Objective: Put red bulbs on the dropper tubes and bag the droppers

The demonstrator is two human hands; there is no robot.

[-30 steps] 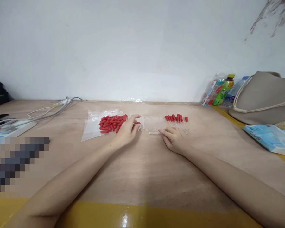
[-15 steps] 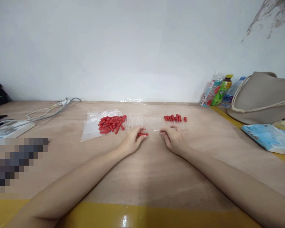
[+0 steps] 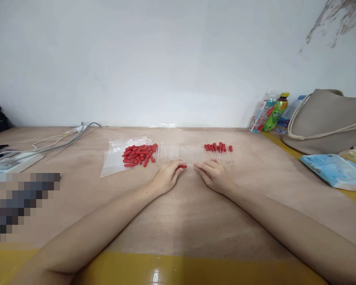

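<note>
My left hand pinches a red rubber cap at its fingertips. My right hand pinches a thin clear glass tube, whose end meets the cap between the two hands. Just behind the hands lies a row of clear glass tubes. To the left a pile of red caps rests on a clear plastic bag. To the right lie several tubes fitted with red caps.
The wooden table has a yellow front edge. Cables and a power strip lie far left. At the right stand bottles, a beige bag and a blue packet. A white wall rises behind.
My left hand left the cap pile with one red cap and moved right. My right hand lifted a tube. The hands have come together, cap against tube end.
</note>
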